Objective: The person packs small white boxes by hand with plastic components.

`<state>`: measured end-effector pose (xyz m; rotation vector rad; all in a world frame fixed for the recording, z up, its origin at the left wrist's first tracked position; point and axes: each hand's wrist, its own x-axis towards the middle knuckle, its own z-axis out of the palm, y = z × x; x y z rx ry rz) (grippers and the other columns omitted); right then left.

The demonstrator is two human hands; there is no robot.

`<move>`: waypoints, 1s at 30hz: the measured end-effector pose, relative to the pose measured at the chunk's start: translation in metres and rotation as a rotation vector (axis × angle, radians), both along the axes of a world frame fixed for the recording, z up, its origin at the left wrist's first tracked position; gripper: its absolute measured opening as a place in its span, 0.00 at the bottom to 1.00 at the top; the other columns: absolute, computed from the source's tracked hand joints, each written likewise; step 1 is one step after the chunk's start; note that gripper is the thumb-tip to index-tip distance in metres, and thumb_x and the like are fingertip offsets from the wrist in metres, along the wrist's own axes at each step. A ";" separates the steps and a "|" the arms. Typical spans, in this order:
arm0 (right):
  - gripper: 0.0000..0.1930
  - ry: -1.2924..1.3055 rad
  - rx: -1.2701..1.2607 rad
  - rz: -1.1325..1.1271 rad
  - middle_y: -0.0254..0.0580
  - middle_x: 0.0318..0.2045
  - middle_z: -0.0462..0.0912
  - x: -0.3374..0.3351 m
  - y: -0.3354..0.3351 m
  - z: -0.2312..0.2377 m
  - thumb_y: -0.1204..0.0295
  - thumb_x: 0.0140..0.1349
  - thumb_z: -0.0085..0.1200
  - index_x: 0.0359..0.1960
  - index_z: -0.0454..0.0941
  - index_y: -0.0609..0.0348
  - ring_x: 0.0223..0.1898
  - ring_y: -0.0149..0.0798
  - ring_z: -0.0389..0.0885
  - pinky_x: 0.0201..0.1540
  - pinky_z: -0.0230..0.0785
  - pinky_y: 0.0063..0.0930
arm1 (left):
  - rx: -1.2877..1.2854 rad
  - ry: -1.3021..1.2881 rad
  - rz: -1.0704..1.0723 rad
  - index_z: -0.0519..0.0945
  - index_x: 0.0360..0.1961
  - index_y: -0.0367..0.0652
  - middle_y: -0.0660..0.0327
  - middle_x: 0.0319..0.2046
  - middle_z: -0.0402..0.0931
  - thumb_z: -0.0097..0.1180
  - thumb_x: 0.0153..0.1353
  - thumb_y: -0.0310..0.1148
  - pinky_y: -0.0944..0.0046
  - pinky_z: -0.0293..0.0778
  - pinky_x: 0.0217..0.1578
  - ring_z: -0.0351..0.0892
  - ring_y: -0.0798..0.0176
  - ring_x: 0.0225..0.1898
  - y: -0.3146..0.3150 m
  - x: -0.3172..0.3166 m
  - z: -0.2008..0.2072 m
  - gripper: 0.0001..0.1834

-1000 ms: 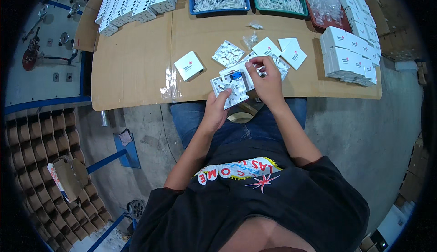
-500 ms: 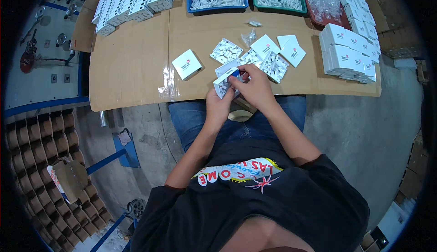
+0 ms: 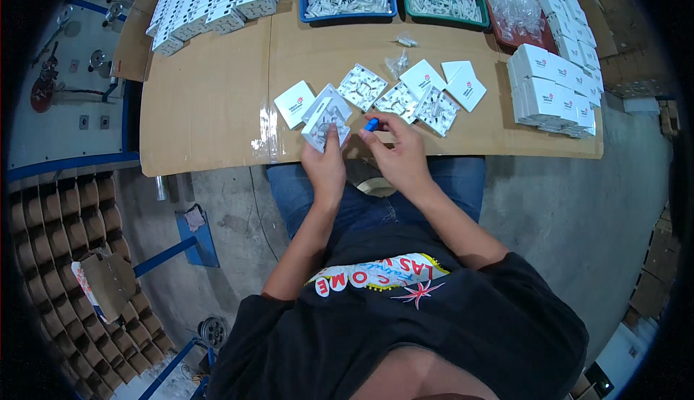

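The blue piece (image 3: 371, 124) sits at the fingertips of your right hand (image 3: 401, 152), above the near edge of the cardboard sheet (image 3: 210, 103). Your right thumb and forefinger are pinched closed on it; how the other fingers lie, you cannot tell from here.

Just left of the blue piece, your left hand (image 3: 324, 172) grips a tilted white housing (image 3: 327, 118), thumb pressed across its face and fingers mostly hidden underneath. Whether that housing is one part or two overlapping parts is unclear.

Farther left of the blue piece lies a white box (image 3: 294, 103). Just beyond the blue piece you have an open white tray (image 3: 363, 87), and to its right two more trays with fittings inside (image 3: 437, 111), near white square covers (image 3: 465, 87).

Well beyond the blue piece stand a blue bin (image 3: 348, 19) and a green bin (image 3: 448, 23), both full of slim white pieces. Stacked white boxes (image 3: 553, 96) rise well to the right of the blue piece.
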<state>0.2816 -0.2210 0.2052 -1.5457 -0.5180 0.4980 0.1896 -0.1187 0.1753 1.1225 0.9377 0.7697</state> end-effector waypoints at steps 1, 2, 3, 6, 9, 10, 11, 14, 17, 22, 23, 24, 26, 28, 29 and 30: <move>0.20 -0.094 -0.112 0.057 0.49 0.36 0.86 0.010 -0.005 0.004 0.68 0.62 0.67 0.51 0.81 0.67 0.39 0.40 0.88 0.42 0.79 0.32 | 0.002 -0.004 0.007 0.79 0.51 0.29 0.57 0.44 0.84 0.57 0.71 0.26 0.65 0.81 0.44 0.83 0.67 0.42 0.000 -0.005 0.000 0.12; 0.19 -0.186 -0.220 0.117 0.48 0.37 0.86 0.022 -0.010 0.008 0.68 0.62 0.67 0.51 0.81 0.66 0.39 0.40 0.87 0.42 0.79 0.32 | 0.067 0.035 -0.039 0.79 0.52 0.29 0.56 0.45 0.83 0.57 0.71 0.26 0.64 0.83 0.43 0.84 0.66 0.42 -0.001 -0.013 -0.002 0.13; 0.16 -0.163 -0.356 0.283 0.37 0.33 0.84 0.044 -0.019 0.014 0.70 0.61 0.67 0.50 0.84 0.61 0.33 0.25 0.79 0.36 0.73 0.25 | 0.129 0.067 -0.088 0.78 0.52 0.29 0.55 0.46 0.83 0.57 0.71 0.26 0.64 0.85 0.42 0.84 0.65 0.42 -0.001 -0.016 -0.004 0.13; 0.18 -0.416 -0.762 0.806 0.46 0.31 0.85 0.117 -0.018 0.020 0.62 0.60 0.69 0.46 0.85 0.62 0.33 0.38 0.82 0.38 0.74 0.33 | -0.181 -0.096 -0.087 0.77 0.54 0.30 0.55 0.48 0.82 0.57 0.71 0.27 0.61 0.87 0.40 0.84 0.64 0.43 -0.004 -0.015 -0.003 0.14; 0.24 -0.554 -0.542 0.474 0.51 0.35 0.85 0.164 0.029 0.043 0.59 0.60 0.69 0.53 0.82 0.61 0.36 0.41 0.84 0.40 0.75 0.36 | -0.263 -0.088 -0.161 0.76 0.55 0.31 0.57 0.48 0.82 0.58 0.70 0.28 0.60 0.87 0.38 0.85 0.64 0.44 0.001 -0.013 -0.016 0.16; 0.26 -0.544 -0.257 0.202 0.51 0.37 0.85 0.172 0.043 0.048 0.58 0.61 0.68 0.56 0.81 0.60 0.37 0.40 0.85 0.41 0.75 0.36 | -0.303 -0.085 -0.208 0.76 0.56 0.32 0.57 0.48 0.82 0.58 0.70 0.29 0.60 0.87 0.39 0.85 0.64 0.43 0.001 -0.009 -0.018 0.16; 0.30 -0.570 -0.246 0.126 0.51 0.41 0.86 0.173 0.057 0.062 0.57 0.61 0.68 0.61 0.77 0.59 0.39 0.39 0.85 0.43 0.76 0.35 | -0.299 -0.090 -0.200 0.76 0.56 0.32 0.57 0.48 0.82 0.58 0.70 0.29 0.60 0.87 0.39 0.85 0.64 0.43 0.001 -0.008 -0.014 0.16; 0.35 -0.497 -0.168 0.098 0.52 0.50 0.84 0.168 0.072 0.061 0.57 0.63 0.67 0.68 0.69 0.58 0.44 0.37 0.85 0.46 0.77 0.33 | -0.334 -0.080 -0.205 0.76 0.56 0.33 0.57 0.48 0.82 0.58 0.70 0.29 0.63 0.84 0.44 0.85 0.65 0.44 0.000 -0.011 -0.009 0.17; 0.38 -0.163 -0.495 0.428 0.53 0.59 0.79 0.123 0.061 0.061 0.59 0.66 0.65 0.73 0.62 0.60 0.49 0.38 0.84 0.50 0.76 0.30 | -0.315 -0.147 -0.175 0.77 0.57 0.33 0.57 0.49 0.82 0.58 0.69 0.29 0.65 0.79 0.49 0.83 0.66 0.47 0.005 -0.017 -0.017 0.17; 0.35 0.098 -0.196 0.459 0.56 0.53 0.83 0.053 0.012 -0.028 0.63 0.64 0.67 0.67 0.67 0.70 0.52 0.41 0.83 0.55 0.76 0.34 | -0.350 -0.190 -0.196 0.77 0.57 0.32 0.57 0.51 0.82 0.58 0.69 0.31 0.66 0.76 0.52 0.82 0.66 0.50 0.001 -0.009 -0.014 0.18; 0.35 0.113 -0.197 0.456 0.56 0.53 0.83 0.047 0.010 -0.036 0.63 0.64 0.67 0.67 0.67 0.70 0.52 0.41 0.83 0.55 0.76 0.34 | -0.329 -0.184 -0.212 0.75 0.56 0.33 0.57 0.50 0.81 0.59 0.68 0.29 0.65 0.76 0.52 0.82 0.66 0.49 0.002 -0.007 -0.014 0.18; 0.34 0.228 -0.142 0.380 0.54 0.52 0.83 0.040 0.007 -0.043 0.67 0.64 0.67 0.66 0.67 0.71 0.51 0.39 0.83 0.54 0.77 0.32 | -0.334 -0.170 -0.215 0.75 0.56 0.33 0.57 0.50 0.81 0.59 0.68 0.29 0.65 0.76 0.52 0.82 0.66 0.49 0.000 -0.007 -0.018 0.18; 0.32 0.341 -0.088 0.296 0.52 0.52 0.84 0.033 0.005 -0.048 0.71 0.63 0.67 0.65 0.67 0.72 0.49 0.37 0.83 0.53 0.77 0.30 | -0.067 -0.038 -0.230 0.69 0.60 0.34 0.55 0.52 0.79 0.60 0.68 0.27 0.63 0.76 0.53 0.80 0.63 0.53 0.000 -0.004 -0.028 0.23; 0.30 0.492 -0.045 0.267 0.49 0.49 0.85 0.028 0.002 -0.051 0.75 0.62 0.67 0.63 0.68 0.72 0.47 0.35 0.85 0.49 0.78 0.27 | 0.042 0.017 -0.218 0.67 0.61 0.34 0.57 0.48 0.79 0.62 0.67 0.26 0.64 0.76 0.52 0.80 0.64 0.50 0.002 -0.006 -0.036 0.25; 0.28 0.483 -0.085 0.231 0.48 0.46 0.86 0.026 0.002 -0.058 0.77 0.61 0.67 0.61 0.70 0.72 0.46 0.35 0.85 0.47 0.78 0.28 | 0.109 0.082 -0.256 0.66 0.61 0.35 0.56 0.50 0.78 0.62 0.67 0.27 0.64 0.77 0.51 0.79 0.65 0.50 0.005 -0.007 -0.038 0.25; 0.28 0.481 -0.085 0.232 0.48 0.46 0.86 0.025 0.001 -0.064 0.77 0.61 0.67 0.61 0.70 0.72 0.46 0.35 0.85 0.47 0.78 0.28 | 0.177 0.147 -0.292 0.66 0.62 0.35 0.56 0.52 0.76 0.62 0.68 0.28 0.64 0.77 0.50 0.79 0.65 0.50 0.007 -0.008 -0.041 0.26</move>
